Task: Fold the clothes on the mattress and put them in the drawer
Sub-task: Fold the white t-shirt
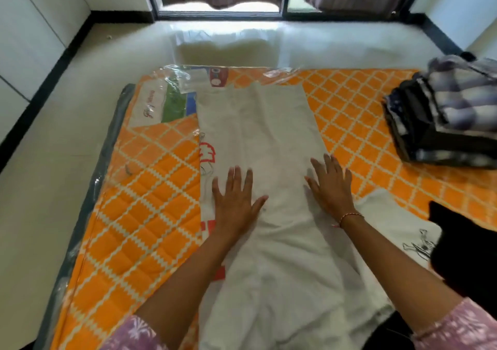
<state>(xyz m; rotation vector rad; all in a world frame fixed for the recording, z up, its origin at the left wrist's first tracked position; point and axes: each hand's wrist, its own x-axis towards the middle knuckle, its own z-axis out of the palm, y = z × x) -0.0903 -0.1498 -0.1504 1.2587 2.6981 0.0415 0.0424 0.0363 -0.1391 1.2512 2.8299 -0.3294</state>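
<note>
A white garment (258, 134) with a red print along its left edge lies stretched lengthways on the orange patterned mattress (150, 193), its long sides folded inward. My left hand (235, 199) presses flat on it with fingers spread, left of the middle. My right hand (332, 185) lies flat near the garment's right edge, fingers straight. A second white piece with a black drawing (398, 228) lies just right of my right wrist.
A stack of folded dark and checked clothes (446, 118) sits at the mattress's right side. A black cloth (465, 245) lies at the near right. The mattress is wrapped in clear plastic (172, 86) and rests on a pale floor (53, 161). Curtains hang at the far glass door.
</note>
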